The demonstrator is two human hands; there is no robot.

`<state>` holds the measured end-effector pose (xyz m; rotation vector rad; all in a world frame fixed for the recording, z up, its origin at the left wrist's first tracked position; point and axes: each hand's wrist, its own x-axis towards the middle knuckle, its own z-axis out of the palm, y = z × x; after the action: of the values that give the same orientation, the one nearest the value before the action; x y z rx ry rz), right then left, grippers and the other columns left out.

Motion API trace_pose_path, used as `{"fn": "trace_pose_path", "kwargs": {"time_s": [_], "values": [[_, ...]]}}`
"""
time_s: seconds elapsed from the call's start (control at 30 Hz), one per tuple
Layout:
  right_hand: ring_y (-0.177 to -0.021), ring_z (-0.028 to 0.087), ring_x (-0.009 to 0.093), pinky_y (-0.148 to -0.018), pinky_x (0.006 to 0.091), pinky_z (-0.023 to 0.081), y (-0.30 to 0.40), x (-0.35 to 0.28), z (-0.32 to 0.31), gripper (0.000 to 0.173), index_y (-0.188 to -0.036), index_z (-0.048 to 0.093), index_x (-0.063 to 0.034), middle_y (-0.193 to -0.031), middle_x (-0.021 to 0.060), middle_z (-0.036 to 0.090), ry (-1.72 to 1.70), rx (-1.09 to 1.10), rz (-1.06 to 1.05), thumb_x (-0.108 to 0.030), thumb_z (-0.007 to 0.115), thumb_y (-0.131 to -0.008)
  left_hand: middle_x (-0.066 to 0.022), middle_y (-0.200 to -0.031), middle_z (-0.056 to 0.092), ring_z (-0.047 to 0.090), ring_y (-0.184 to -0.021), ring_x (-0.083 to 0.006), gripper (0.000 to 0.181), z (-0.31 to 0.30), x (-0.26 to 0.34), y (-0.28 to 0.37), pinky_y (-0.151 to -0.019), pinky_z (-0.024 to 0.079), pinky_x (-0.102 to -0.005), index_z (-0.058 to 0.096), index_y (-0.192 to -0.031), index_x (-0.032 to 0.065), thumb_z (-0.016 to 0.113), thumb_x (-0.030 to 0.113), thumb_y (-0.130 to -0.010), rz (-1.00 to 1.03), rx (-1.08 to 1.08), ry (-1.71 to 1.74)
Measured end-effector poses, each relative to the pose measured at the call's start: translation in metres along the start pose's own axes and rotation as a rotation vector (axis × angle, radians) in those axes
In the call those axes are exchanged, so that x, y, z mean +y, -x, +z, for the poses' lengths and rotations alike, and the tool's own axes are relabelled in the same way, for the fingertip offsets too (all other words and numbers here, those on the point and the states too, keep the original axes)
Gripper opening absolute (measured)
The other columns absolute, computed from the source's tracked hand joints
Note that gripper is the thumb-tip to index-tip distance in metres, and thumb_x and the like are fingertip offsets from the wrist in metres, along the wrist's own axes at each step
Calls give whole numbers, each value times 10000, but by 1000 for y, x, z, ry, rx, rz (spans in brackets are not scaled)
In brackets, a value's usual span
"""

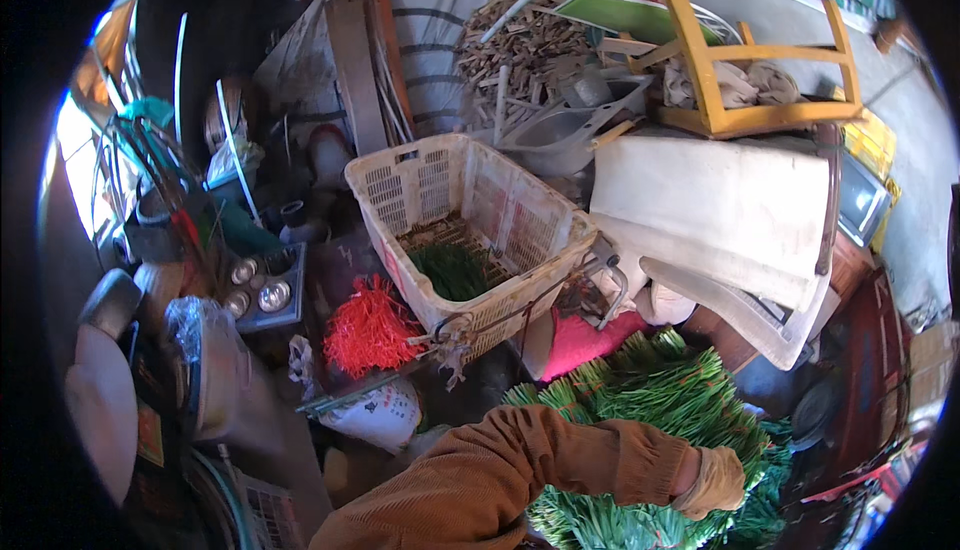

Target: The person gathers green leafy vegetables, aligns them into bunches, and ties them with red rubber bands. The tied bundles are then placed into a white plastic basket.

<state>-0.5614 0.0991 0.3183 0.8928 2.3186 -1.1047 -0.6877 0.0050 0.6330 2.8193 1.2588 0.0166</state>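
Note:
My left hand (711,484), in a pale yellowish glove and a brown corduroy sleeve, reaches across to the right. It lies over a big heap of green long-leaved vegetable bundles (667,392), several tied with thin red bands. Its fingers point down and away, so whether they grip a bundle is hidden. My right hand is out of view. Ahead stands a dirty white plastic crate (525,201) with slotted walls, and some loose-looking green leaves (450,269) lie on its floor. A bunch of red plastic strings (371,329) hangs beside the crate's near left corner.
Cushioned white furniture (712,212) and an upturned yellow wooden chair (765,115) stand right of the crate. Behind it are a metal sink (555,137) and a wood-chip pile (517,47). A lamp panel (270,287), a white sack (375,415) and a grey bin (232,392) crowd the left.

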Motion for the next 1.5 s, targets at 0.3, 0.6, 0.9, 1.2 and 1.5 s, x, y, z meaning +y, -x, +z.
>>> {"fn": "trace_pose_path", "kwargs": {"time_s": [0.3,0.6,0.9,1.2,1.5], "values": [[-1150,479,372,-937,447,399,-42,-114,8,740,-1272,463,-29,-1231,226,517,137,-89,-33,-551,605,-767,-149,-723,607,598,-730,-358,285,102,-59,128,-622,496,-470,613,-747,73,704,257,-550,-122,321,149],[-1135,490,375,-922,450,408,-73,-191,24,732,-1268,468,-34,-1219,225,527,273,-152,26,-551,602,-768,-64,-616,595,592,-587,-260,170,120,-68,269,-470,453,-378,603,-588,121,694,242,-512,-696,343,219],[-1121,501,378,-906,452,418,-59,-197,38,725,-1265,472,-39,-1207,224,537,320,-159,96,-552,599,-768,-81,-562,514,534,-470,-237,274,132,-83,316,-408,429,-363,486,-607,76,631,253,-457,-704,545,144],[-852,592,260,-757,357,480,-18,-55,56,533,-1148,550,-78,-969,144,636,-68,-10,31,-383,706,-739,-33,-763,496,526,-696,-209,303,131,-103,336,-613,430,-346,470,-809,119,581,359,-661,-248,857,734],[-894,631,300,-775,367,485,53,-48,95,539,-1106,583,-40,-949,160,658,-123,94,212,-398,691,-718,-54,-702,436,458,-602,-195,213,-96,-63,323,-545,386,-353,562,-901,93,534,271,-786,-336,435,-1020]]}}
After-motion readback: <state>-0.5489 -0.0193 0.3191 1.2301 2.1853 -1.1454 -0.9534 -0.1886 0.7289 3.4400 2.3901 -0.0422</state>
